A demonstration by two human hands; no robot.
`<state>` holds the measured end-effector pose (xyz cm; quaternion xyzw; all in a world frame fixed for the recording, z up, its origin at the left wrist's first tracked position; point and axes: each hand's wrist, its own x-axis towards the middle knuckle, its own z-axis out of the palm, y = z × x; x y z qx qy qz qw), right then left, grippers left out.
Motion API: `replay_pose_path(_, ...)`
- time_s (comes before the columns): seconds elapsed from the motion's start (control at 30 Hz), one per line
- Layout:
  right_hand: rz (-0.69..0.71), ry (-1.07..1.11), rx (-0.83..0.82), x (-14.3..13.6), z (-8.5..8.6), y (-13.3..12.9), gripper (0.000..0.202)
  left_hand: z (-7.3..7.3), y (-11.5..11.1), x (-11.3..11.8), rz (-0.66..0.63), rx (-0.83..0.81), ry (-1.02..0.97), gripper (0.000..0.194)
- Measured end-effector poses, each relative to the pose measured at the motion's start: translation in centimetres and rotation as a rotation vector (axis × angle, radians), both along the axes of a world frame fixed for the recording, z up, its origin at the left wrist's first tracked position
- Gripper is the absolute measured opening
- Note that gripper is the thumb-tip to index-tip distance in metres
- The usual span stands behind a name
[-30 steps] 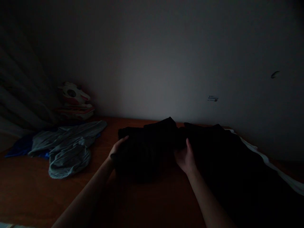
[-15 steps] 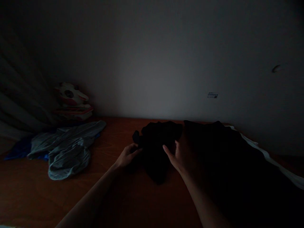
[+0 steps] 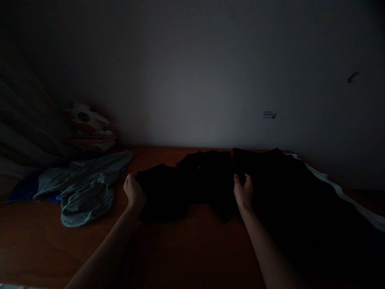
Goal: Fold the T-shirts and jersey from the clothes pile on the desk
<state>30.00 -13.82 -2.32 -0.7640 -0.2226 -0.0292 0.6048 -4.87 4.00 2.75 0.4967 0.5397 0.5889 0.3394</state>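
Observation:
A black garment (image 3: 195, 184) lies stretched sideways on the brown surface; a tiny light mark shows near its upper middle. The room is too dark to tell its cut. My left hand (image 3: 134, 192) is closed round its left end, with the fingers curled over the cloth. At the garment's right side, my right hand (image 3: 243, 192) has thumb and fingers bent inward on dark cloth; the fingertips are hard to make out. Just beyond that hand, a larger spread of black cloth (image 3: 300, 208) covers the right part of the surface.
A grey garment (image 3: 87, 188) lies crumpled over blue cloth (image 3: 22, 192) on the left. Behind it a white and red toy (image 3: 87, 120) stands by the wall, near a curtain (image 3: 21, 120). White cloth (image 3: 339, 190) edges out at the right. The brown surface (image 3: 168, 257) meets a wall.
My hands have moved apart, the left one leftward and the right one rightward. The black garment between them, bunched before, is now spread wider, and my left hand has closed on its end.

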Motion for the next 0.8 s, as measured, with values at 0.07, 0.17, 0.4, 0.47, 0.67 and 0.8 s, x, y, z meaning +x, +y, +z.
replay_pose_path(0.07,-0.044,-0.121,-0.005,0.4,0.3,-0.5,0.057,-0.1,0.5,-0.1,0.095,-0.026,-0.053,0.025)
replay_pose_path(0.17,0.033,-0.361,-0.062,0.1,0.6,-0.8,0.061,0.0,0.1,0.6,0.137,0.071,0.039,0.026)
replay_pose_path(0.4,0.175,-0.379,-0.322,-1.6,0.2,-0.6,0.066,0.8,-4.4,3.0,-0.455,0.540,0.874,0.033)
replay_pose_path(0.47,0.192,-0.390,-0.333,-1.9,0.1,-0.5,0.077,0.7,-5.4,3.6,-0.745,0.495,0.988,0.049)
replay_pose_path(0.67,0.333,-0.254,-0.292,-1.9,0.5,-0.4,0.041,0.2,-4.6,3.8,-0.853,0.397,1.172,0.029)
replay_pose_path(0.8,0.226,-0.138,-0.217,-1.8,1.5,-0.7,0.049,0.6,-3.0,2.5,-0.590,0.338,1.255,0.033)
